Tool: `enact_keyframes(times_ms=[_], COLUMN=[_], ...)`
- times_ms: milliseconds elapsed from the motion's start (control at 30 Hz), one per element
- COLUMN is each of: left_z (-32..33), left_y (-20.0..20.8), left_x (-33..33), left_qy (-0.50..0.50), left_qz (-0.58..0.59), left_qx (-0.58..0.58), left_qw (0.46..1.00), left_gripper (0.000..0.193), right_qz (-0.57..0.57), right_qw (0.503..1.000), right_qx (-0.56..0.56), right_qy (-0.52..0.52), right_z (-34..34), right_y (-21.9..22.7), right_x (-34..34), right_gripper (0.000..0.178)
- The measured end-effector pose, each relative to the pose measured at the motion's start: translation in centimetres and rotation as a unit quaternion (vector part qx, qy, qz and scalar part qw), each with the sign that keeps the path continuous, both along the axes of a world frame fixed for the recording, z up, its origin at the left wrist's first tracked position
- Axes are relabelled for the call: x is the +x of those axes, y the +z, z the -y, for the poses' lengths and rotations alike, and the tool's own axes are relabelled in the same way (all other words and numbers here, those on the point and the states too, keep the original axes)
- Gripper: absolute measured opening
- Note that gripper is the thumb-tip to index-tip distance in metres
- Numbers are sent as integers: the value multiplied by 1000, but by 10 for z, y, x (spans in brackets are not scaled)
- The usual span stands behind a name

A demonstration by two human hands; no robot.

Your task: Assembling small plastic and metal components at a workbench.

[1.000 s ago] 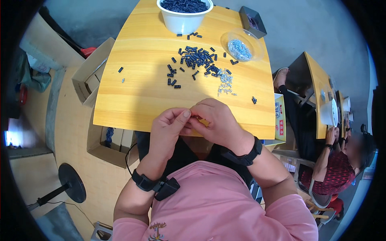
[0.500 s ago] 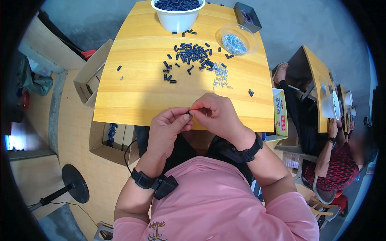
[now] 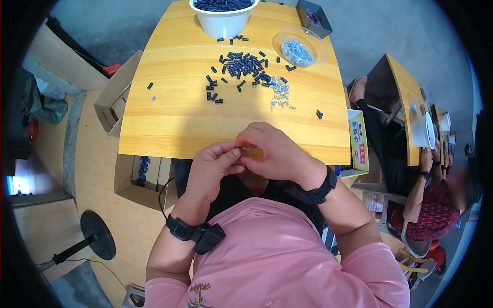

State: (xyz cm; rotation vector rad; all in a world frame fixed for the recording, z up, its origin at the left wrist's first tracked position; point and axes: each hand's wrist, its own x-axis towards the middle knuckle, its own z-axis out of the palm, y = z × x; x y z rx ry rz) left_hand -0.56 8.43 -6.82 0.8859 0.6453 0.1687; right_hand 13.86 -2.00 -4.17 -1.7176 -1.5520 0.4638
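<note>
My left hand (image 3: 213, 167) and my right hand (image 3: 275, 156) meet fingertip to fingertip at the table's near edge. Both are closed in a pinch around something small and dark, mostly covered by the fingers, so its kind is not clear. Beyond them on the wooden table (image 3: 159, 123) lies a loose pile of short black plastic pieces (image 3: 244, 65). Beside its right side, small silvery metal parts (image 3: 280, 96) are scattered. A clear round dish (image 3: 298, 51) holds more small shiny parts in a bag.
A white tub (image 3: 224, 21) full of black pieces stands at the far edge, with a dark box (image 3: 314, 19) at the far right corner. Cardboard boxes (image 3: 138, 179) sit left of the table, a yellow carton (image 3: 358, 141) right. Another person (image 3: 426, 215) works at a table on the right.
My hands stay together, and the right hand has turned slightly, its fingers now further over the left fingertips. The pieces on the table lie as before; the view has shifted a little.
</note>
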Motion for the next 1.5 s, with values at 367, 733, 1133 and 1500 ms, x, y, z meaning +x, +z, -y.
enact_keyframes(times_ms=[367, 733, 1133, 1500], left_z=[2, 3, 5, 5], left_y=[-4, -1, -4, -1], left_x=[3, 3, -1, 1], left_qy=[-5, -5, 10, 14], left_qz=[-3, 0, 3, 2], left_qx=[-7, -15, -24, -34], left_qw=[1000, 1000, 1000, 999], left_gripper=[19, 18, 17, 18], right_qz=[5, -22, -59, -67], right_qw=[1000, 999, 998, 997], right_qx=[-18, 29, 20, 10], right_qy=[-5, -24, -32, -28], right_z=[5, 5, 5, 7], right_y=[0, -7, -9, -16], right_x=[0, -3, -7, -4], right_gripper=[19, 18, 18, 24])
